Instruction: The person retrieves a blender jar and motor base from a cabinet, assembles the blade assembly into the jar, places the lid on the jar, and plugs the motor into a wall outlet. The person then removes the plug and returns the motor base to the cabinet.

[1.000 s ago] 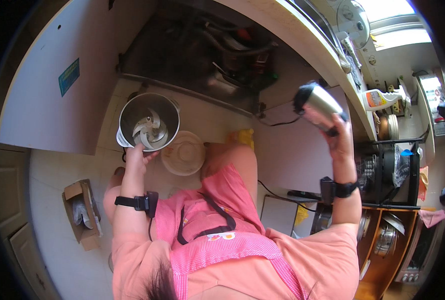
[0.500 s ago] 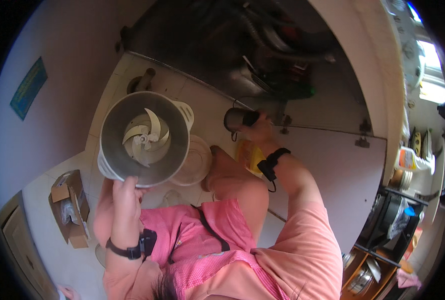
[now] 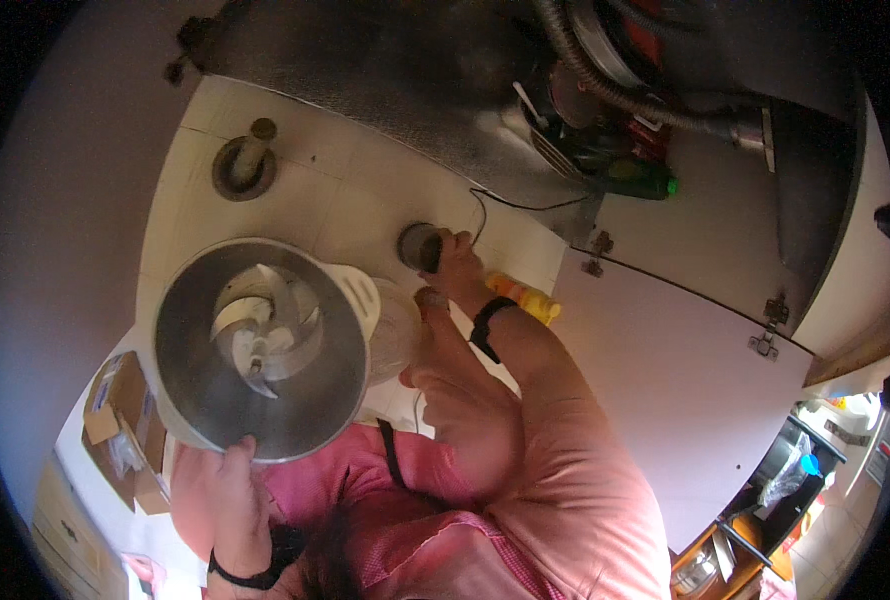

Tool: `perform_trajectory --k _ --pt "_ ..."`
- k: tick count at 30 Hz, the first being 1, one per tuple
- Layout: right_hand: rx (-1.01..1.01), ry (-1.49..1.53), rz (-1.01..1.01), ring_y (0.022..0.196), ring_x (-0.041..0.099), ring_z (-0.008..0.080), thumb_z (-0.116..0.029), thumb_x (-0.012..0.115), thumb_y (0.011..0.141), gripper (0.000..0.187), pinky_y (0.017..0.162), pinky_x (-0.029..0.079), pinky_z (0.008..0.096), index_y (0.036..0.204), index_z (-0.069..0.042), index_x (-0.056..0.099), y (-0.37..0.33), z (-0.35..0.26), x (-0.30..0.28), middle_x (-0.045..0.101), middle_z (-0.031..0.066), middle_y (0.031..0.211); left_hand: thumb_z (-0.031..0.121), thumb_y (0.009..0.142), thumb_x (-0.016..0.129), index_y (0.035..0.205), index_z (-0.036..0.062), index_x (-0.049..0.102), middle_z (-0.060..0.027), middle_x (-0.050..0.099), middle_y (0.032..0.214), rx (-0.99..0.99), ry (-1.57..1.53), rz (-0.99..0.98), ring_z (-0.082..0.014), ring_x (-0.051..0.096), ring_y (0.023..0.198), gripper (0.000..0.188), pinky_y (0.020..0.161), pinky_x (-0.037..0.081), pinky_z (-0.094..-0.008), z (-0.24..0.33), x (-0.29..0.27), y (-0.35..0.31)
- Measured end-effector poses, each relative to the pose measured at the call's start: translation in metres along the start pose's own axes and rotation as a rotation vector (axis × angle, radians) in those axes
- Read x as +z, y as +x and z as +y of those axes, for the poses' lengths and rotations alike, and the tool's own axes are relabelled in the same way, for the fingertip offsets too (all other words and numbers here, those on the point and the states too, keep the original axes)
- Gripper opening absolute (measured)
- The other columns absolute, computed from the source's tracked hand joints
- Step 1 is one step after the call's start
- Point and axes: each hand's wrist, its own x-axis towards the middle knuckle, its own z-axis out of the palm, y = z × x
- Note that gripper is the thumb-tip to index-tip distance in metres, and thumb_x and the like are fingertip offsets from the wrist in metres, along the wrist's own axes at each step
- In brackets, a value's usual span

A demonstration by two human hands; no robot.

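My left hand (image 3: 237, 490) is closed on the near rim of a wide grey pot (image 3: 190, 370) with pale side handles, at the lower left. Inside the pot, several curved pale blades (image 3: 265, 330) fan out from a centre hub. My right hand (image 3: 455, 262) is wrapped round a small dark grey cylinder (image 3: 420, 247) above the tiled floor. A thin black cord runs from beside that hand to the cabinet; whether it joins the cylinder, I cannot tell. Partly behind the pot is a pale round dish or lid (image 3: 397, 325).
A mortar with a pestle (image 3: 243, 168) stands on the floor. The open cabinet (image 3: 365, 95) holds a ribbed hose (image 3: 655, 105) and a green bottle (image 3: 635, 180). Its white door (image 3: 675, 370) swings out to the right. A yellow bottle (image 3: 525, 298) lies by my right wrist, a cardboard box (image 3: 125, 440) at left.
My right hand has drawn the dark cylinder away from the cabinet edge, leftward. The pot sits lower and farther left in view, uncovering the mortar. The whole view has shifted.
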Motion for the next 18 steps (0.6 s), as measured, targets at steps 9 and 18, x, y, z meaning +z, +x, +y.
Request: perform_trajectory --k 9,18 --pt "-0.195 0.002 0.634 0.116 0.041 0.0389 -0.030 0.075 0.076 0.069 0.099 0.037 0.0460 0.127 -0.001 0.038 0.012 0.045 -0.032 0.041 0.0244 0.126 0.009 0.068 0.054 0.101 -0.0004 0.063 -0.0168 0.061 0.101 0.094 0.507 0.077 -0.0341 0.055 0.096 0.036 0.087 0.040 -0.0385 -0.003 0.007 0.006" --pt "0.741 0.136 0.637 0.094 0.055 0.0356 -0.025 0.064 0.085 0.042 0.078 0.046 0.0429 0.115 0.000 0.050 0.104 0.234 -0.170 0.055 0.0193 0.106 0.012 0.071 0.056 0.106 0.0013 0.061 -0.0174 0.061 0.100 0.206 0.687 -0.002 -0.0356 0.055 0.094 0.036 0.083 0.042 -0.0408 -0.007 0.004 0.014"
